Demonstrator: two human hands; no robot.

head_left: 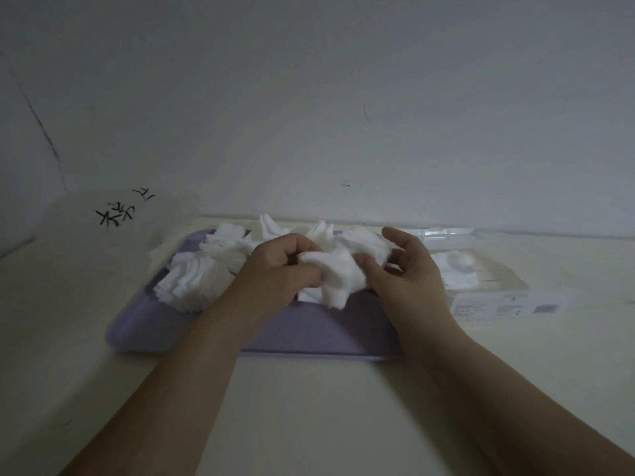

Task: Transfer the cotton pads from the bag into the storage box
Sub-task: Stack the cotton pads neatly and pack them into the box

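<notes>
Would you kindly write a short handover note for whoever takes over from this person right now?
The left hand grips a bunch of cotton pads; the right hand holds it loosely above the purple tray.
Heaped loose pads lie on the tray; the bag lies left of it.
Done: the clear storage box at right holds a few pads.
Left: move the rest into the box.

Far wall (343,97) plain, pale grey-white, filling the upper half of the view; a thin dark line (37,121) runs diagonally down its left side; a short scratch (366,113) sits right of centre, a dark speck (345,184) lower down; tabletop (309,417) cream, smooth, meeting the wall at its far edge; lighting dim and even, shadows soft.
</notes>
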